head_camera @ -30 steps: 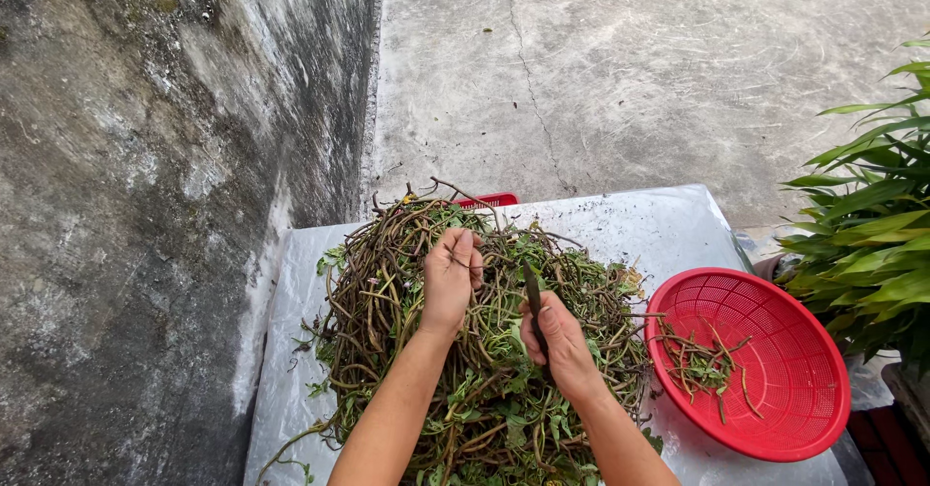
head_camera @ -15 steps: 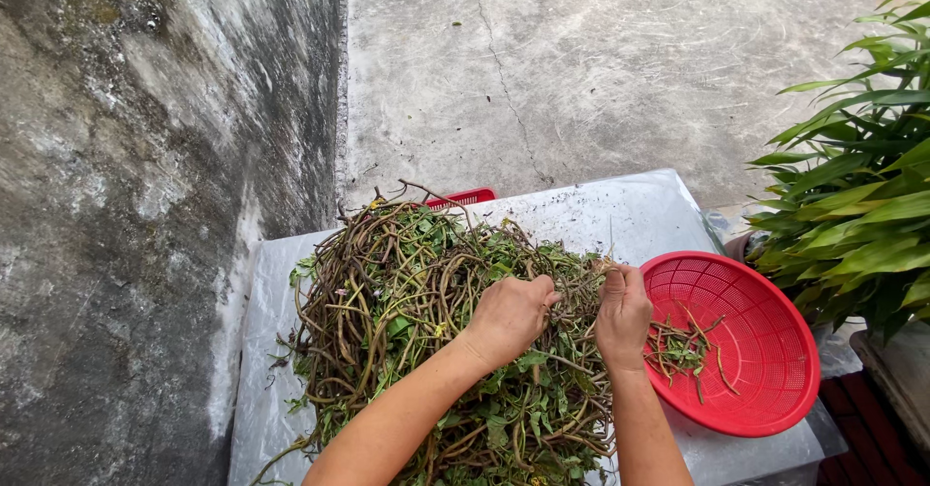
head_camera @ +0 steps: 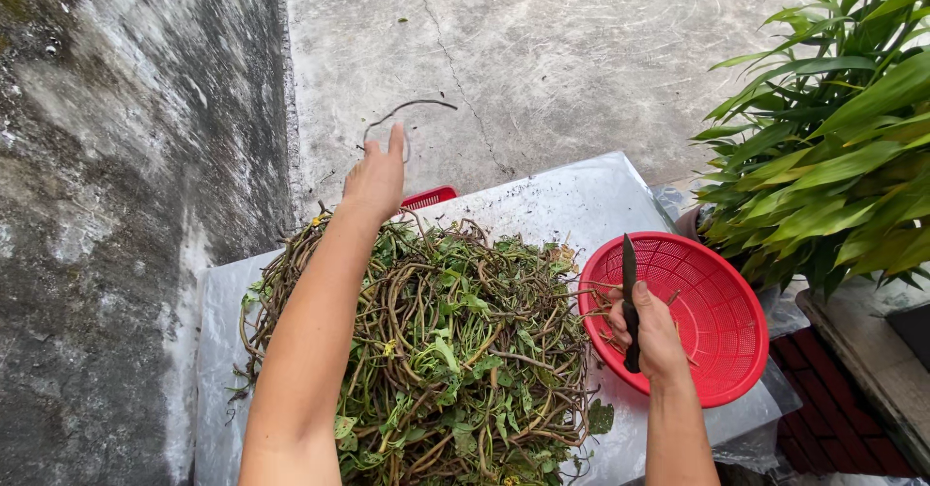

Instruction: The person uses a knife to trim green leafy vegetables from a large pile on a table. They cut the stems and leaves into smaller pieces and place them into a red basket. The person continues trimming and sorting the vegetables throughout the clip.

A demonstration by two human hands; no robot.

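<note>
Lifting a curved stem (head_camera: 412,110), left hand (head_camera: 376,178) over tangled vines (head_camera: 436,341).

No packages, labels, signs or screens are seen anywhere in the view.
</note>
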